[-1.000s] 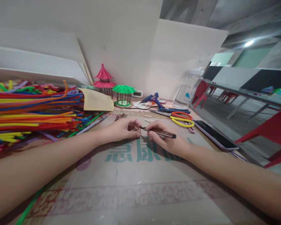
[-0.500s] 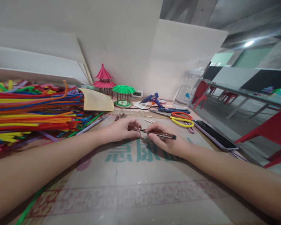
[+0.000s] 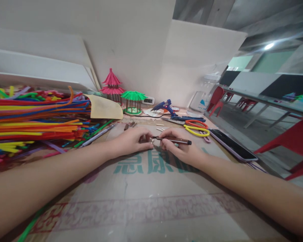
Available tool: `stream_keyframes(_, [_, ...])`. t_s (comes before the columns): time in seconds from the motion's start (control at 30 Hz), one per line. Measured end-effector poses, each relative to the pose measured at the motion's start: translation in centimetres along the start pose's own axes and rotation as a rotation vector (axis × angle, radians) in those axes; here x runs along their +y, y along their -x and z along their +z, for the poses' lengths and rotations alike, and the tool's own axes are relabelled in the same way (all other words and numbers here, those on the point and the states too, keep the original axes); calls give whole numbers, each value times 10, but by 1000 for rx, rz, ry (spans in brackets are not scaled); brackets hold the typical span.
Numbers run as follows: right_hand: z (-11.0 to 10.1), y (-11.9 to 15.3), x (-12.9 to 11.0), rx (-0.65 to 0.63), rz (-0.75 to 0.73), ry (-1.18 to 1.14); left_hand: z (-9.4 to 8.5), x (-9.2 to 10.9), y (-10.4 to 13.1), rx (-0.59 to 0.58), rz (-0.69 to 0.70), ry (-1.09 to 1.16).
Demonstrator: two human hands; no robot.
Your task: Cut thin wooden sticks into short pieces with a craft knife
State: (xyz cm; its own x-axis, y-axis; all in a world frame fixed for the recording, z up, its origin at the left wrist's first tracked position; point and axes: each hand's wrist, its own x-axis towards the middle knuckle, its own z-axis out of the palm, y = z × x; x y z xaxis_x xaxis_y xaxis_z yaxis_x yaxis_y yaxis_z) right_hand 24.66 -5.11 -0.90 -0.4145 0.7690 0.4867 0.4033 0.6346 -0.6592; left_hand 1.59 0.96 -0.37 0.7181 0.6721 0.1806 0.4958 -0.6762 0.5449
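My right hand grips a brown marker, its dark tip pointing left. Between the thumb and fingers of my left hand is a short pale wooden stick, mostly hidden by the fingertips. The marker's tip meets the stick or comes very close to it. A few more pale sticks lie just beyond my hands, and several short brown pieces rest behind my left hand. Below both hands spreads a board with printed green characters.
Bundles of coloured pipe cleaners fill the left side. At the back stand a pink pagoda model, a green-roofed pavilion and a blue glue gun. Scissors, a phone and a clear bottle are on the right.
Both hands have shifted slightly to the right. The marker is turned a little flatter, and the stick in my left fingers is tilted differently.
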Motion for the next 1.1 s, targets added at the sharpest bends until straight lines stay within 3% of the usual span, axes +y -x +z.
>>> stream_keyframes(0.23, [0, 0, 3, -1, 86, -77, 0, -3, -2, 44, 61, -107])
stream_keyframes(0.43, [1, 0, 5, 3, 102, -110, -7, -4, -1, -53, 88, -59])
stream_keyframes(0.53, [1, 0, 5, 2, 97, -80, -8, -3, 1, -47, 101, -70])
stream_keyframes(0.8, [-2, 3, 0, 18, -44, 23, 2, -6, 1, 45, 105, -40])
stream_keyframes(1.1, [-3, 3, -4, -14, -75, 60, 2, -2, 2, 36, 62, -2])
